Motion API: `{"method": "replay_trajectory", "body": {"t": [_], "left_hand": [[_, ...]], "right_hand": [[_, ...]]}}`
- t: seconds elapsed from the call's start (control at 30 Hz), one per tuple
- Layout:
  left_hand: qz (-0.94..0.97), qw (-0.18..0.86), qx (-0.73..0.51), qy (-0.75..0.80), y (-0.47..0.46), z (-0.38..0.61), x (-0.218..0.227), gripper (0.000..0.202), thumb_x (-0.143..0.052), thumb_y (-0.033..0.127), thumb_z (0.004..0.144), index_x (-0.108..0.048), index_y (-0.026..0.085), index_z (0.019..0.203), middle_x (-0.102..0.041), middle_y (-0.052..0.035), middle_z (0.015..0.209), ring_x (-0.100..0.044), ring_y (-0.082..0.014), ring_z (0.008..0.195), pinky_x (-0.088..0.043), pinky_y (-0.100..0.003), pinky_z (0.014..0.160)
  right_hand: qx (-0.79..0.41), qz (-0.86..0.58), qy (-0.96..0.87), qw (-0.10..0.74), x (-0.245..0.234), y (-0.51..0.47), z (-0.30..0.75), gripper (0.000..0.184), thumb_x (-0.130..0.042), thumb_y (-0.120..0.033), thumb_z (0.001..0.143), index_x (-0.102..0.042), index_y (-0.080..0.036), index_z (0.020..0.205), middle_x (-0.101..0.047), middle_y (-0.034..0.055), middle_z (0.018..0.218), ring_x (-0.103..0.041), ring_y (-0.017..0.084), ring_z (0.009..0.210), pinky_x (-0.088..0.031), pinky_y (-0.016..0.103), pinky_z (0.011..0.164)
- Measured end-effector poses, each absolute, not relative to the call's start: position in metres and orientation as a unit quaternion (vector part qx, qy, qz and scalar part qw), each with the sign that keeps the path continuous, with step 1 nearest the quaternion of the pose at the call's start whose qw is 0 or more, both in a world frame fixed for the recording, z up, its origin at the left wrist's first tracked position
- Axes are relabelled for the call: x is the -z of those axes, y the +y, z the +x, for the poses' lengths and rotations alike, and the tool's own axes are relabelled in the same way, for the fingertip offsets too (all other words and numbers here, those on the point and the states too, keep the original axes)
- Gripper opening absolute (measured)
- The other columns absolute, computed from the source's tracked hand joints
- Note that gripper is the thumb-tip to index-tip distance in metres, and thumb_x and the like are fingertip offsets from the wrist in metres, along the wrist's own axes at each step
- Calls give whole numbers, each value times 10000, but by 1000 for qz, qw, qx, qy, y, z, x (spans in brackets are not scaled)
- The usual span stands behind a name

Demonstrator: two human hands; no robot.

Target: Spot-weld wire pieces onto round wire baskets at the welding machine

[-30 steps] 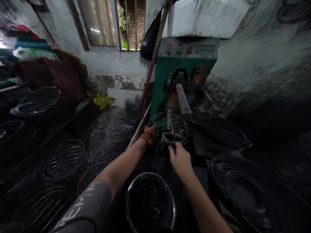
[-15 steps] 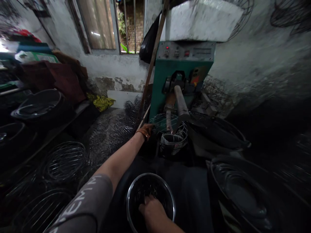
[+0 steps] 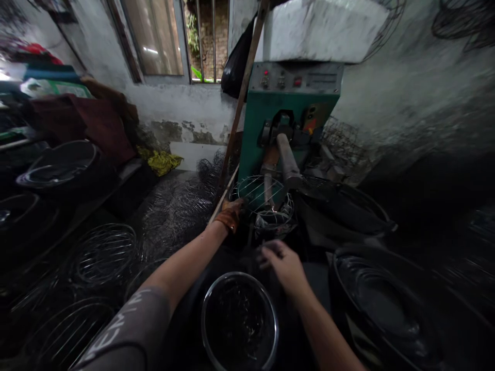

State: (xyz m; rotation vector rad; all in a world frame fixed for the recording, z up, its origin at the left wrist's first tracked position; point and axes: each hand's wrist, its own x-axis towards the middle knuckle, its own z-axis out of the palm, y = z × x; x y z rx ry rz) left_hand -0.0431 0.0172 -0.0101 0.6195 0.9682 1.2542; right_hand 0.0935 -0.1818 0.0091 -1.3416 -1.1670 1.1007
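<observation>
My left hand [image 3: 232, 206], in a brown-orange glove, is closed on the left edge of a round wire rack [image 3: 257, 193]. This rack is tilted by the lower arm of a green machine [image 3: 253, 118], below its thick upper rod [image 3: 288, 162]. My bare right hand [image 3: 282, 260] hovers above a round bowl [image 3: 206, 304] with a shiny rim, thumb and fingers pinched together. Blur hides whatever is between those fingertips. Small shiny wire pieces [image 3: 240, 319] lie inside the bowl.
Finished-looking round wire racks [image 3: 106, 252] lie at the left beside a heap of tangled wire [image 3: 170, 211]. Wide dark basins [image 3: 386, 304] stand at the right. A wooden pole [image 3: 237, 113] leans beside the machine, and a white foam box [image 3: 320, 31] sits on top.
My right hand has come up out of the bowl and moved forward toward the machine. The wire rack in my left hand has shifted slightly left.
</observation>
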Motion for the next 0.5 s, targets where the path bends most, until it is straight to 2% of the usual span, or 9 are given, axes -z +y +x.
{"method": "replay_trajectory", "body": {"t": [0.1, 0.17, 0.3, 0.4, 0.5], "left_hand": [[284, 640, -557, 448, 9, -39, 11, 572, -943, 254, 604, -653, 176, 1090, -644, -17, 703, -644, -195, 708, -504, -308, 673], [294, 638, -559, 440, 4, -37, 10, 571, -957, 247, 569, -662, 175, 1054, -661, -32, 729, -649, -213, 738, -505, -324, 693], [287, 642, -568, 427, -2, -36, 8, 586, -956, 193, 561, -653, 178, 1062, -682, -54, 788, -662, -240, 801, -511, -346, 742], [282, 650, -567, 420, -4, -39, 7, 518, -909, 176, 644, -635, 191, 1082, -682, -51, 801, -661, -239, 838, -516, -349, 774], [294, 668, -551, 404, -5, -42, 6, 425, -850, 184, 731, -624, 199, 1092, -688, -61, 818, -658, -246, 874, -517, -355, 785]], "right_hand": [[-390, -546, -395, 627, -20, -143, 108, 414, -787, -542, 679, -646, -194, 855, -735, 52, 823, -734, 218, 706, -624, 333, 624], [-366, -553, -372, 650, -17, -126, 110, 457, -796, -576, 632, -633, -196, 827, -725, 45, 769, -729, 219, 658, -622, 331, 589], [-345, -608, -398, 594, -4, -116, 106, 459, -739, -616, 652, -629, -203, 818, -698, 21, 617, -634, 183, 450, -532, 289, 443], [-322, -653, -419, 543, 1, -116, 106, 418, -683, -602, 715, -631, -199, 813, -629, -16, 495, -545, 150, 345, -439, 254, 385], [-325, -666, -420, 524, -1, -114, 109, 384, -655, -565, 752, -630, -189, 826, -610, -21, 466, -545, 151, 333, -413, 240, 373]]}}
